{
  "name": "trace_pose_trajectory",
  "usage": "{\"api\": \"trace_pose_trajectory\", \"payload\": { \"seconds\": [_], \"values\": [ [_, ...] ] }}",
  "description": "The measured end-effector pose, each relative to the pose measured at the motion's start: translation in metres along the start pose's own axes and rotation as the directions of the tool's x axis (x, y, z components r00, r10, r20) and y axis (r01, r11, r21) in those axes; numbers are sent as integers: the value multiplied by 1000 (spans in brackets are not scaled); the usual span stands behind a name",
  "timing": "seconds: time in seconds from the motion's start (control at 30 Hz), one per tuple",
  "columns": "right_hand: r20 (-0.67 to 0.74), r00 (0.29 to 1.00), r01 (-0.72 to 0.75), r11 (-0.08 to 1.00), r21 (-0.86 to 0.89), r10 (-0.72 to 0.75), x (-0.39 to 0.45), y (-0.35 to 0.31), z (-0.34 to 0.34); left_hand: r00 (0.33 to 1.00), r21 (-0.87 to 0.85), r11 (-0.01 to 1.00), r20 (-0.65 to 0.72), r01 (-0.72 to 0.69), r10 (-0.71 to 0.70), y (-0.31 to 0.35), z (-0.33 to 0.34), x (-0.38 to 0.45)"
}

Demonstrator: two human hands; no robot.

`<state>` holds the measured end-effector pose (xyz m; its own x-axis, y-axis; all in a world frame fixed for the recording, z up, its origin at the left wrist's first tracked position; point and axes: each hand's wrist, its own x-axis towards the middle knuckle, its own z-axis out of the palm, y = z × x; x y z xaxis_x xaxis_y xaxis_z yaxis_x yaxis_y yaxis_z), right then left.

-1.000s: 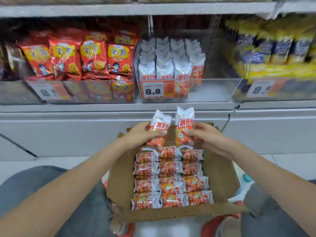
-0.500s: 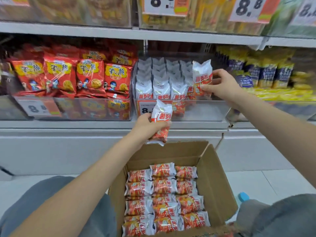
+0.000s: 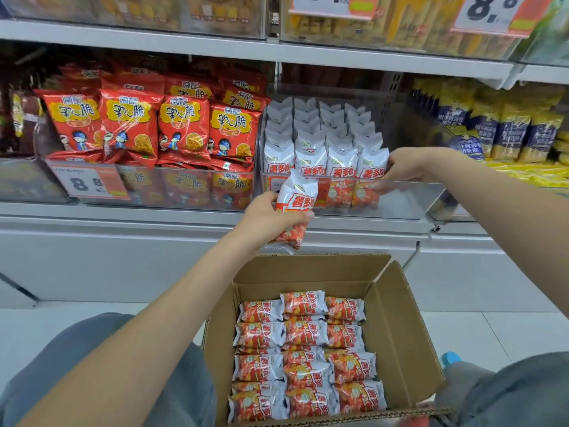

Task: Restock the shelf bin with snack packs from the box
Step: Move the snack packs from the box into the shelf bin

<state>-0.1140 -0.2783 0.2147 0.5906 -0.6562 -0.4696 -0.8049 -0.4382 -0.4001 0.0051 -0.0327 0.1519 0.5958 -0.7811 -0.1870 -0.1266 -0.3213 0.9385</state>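
Left hand (image 3: 271,218): I am wrapping thumb and fingers around one pack (image 3: 296,208), holding it upright by its lower half, white top pointing up. It is hanging just in front of the bin (image 3: 409,200), below the bin's front lip and above the box (image 3: 397,322). This pack is not yet in.

Right hand (image 3: 409,164): I am reaching over the bin's front wall at the right end of the front row. Fingers are curled around the side of the end pack (image 3: 372,166), pinching or steadying it as it is standing in line. I cannot tell how hard I am gripping; the fingertips are half hidden behind the clear wall.

Bin: four columns of white-topped packs are standing upright, filling the left part of the bin, front to back as far as I can see. To the right of the end pack the bin floor is showing bare, so I am judging there is room for at least one more column.

Box: sitting on the floor below the bin, between my knees, flaps open. Three columns of packs are lying flat, several rows deep; the far strip, nearest the bin, is showing bare cardboard.

Progress, my estimate: well started, not near done. Most of the box is waiting to go up.

Beside the bin: red bags (image 3: 181,131) on its left, yellow-and-blue packs (image 3: 508,134) on its right; not mine to touch.
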Motion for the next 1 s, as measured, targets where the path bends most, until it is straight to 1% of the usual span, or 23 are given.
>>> {"api": "trace_pose_trajectory", "payload": {
  "seconds": [0.13, 0.27, 0.4, 0.53, 0.6, 0.67, 0.73, 0.8, 0.83, 0.9, 0.93, 1.0],
  "values": [
    [16, 999, -42, 999, -9, 43, -1, -2, 1, 1000, 19, 1000, -4, 21, -21, -7, -4, -2],
    [-7, 999, -51, 999, 2, 51, -4, -2, 1, 999, 48, 998, 8, 31, -31, -12, -5, -3],
    [37, 993, -108, 994, -13, 108, -4, -6, 0, 1000, 69, 997, 9, 25, -26, -10, -4, -5],
    [76, 978, -196, 980, 34, 193, -3, -9, -1, 999, 64, 998, 35, 17, -19, -8, 0, -7],
    [51, 978, -207, 976, 73, 204, -1, -6, -2, 999, 72, 997, 36, 15, -18, -7, 1, -8],
    [-37, 984, -170, 979, 115, 175, -2, -2, -4, 999, 77, 997, 32, 21, -23, -6, 1, -7],
    [-180, 978, -88, 990, 109, 107, -9, -1, -2, 999, 76, 997, 35, 33, -36, -6, 2, -8],
    [-353, 936, 44, 990, 130, 5, -20, 3, 8, 998, 72, 997, 39, 42, -45, -8, 3, -9],
    [-436, 899, 125, 978, 167, -40, -27, 5, 17, 998, 72, 996, 40, 45, -48, -9, 5, -10],
    [-593, 800, 253, 948, 194, -93, -41, 11, 37, 997, 71, 996, 40, 59, -62, -12, 8, -11],
    [-653, 749, 290, 942, 171, -112, -45, 15, 48, 996, 70, 995, 46, 69, -72, -14, 10, -12],
    [-740, 647, 338, 939, 66, -181, -53, 24, 75, 994, 62, 995, 63, 81, -85, -18, 14, -15]
  ]
}}
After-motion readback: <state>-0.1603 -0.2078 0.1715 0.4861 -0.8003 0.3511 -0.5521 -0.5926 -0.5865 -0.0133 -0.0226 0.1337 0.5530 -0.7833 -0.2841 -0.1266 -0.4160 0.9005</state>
